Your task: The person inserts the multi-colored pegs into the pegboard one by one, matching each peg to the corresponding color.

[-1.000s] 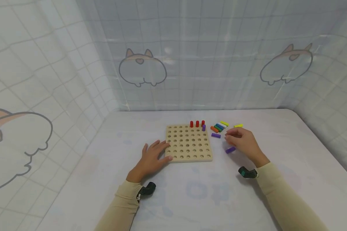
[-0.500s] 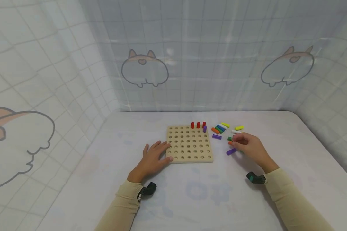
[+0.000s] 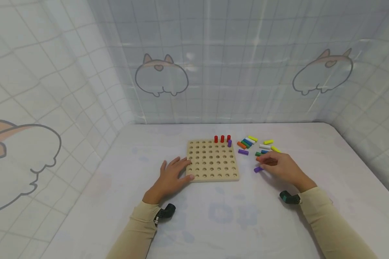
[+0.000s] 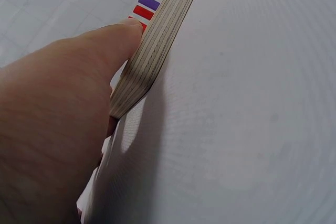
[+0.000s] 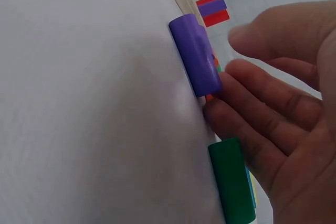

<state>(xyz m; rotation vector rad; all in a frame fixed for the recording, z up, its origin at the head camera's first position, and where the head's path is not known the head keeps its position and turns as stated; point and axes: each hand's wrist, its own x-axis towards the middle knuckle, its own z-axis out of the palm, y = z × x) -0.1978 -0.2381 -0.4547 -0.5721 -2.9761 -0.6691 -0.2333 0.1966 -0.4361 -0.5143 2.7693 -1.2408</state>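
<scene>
My left hand (image 3: 170, 180) rests at the left edge of the square wooden pegboard (image 3: 214, 166), fingers fairly straight, thumb on its near-left corner. In the left wrist view the thumb (image 4: 123, 32) lies against the board's layered edge (image 4: 152, 51). Several red pegs (image 3: 222, 139) and a purple peg (image 3: 229, 143) stand upright at its far right corner. Over the loose pegs hovers my right hand (image 3: 286, 169), thumb apart from loosely bent fingers. Its fingertips are right beside a loose purple peg (image 5: 194, 53); I see nothing gripped. A green peg (image 5: 231, 182) lies under the hand.
Right of the board lies a cluster of an orange peg (image 3: 241, 145) and green, blue, white and yellow ones. Another purple peg (image 3: 243, 152) lies in front of it. A white peg (image 3: 264, 146) and a yellow peg (image 3: 268, 142) lie beyond the right hand. Grid-patterned curtains surround the table.
My right hand has moved to the right and a little nearer over the loose pegs, uncovering white, yellow, green and orange ones. The left hand stays on the board.
</scene>
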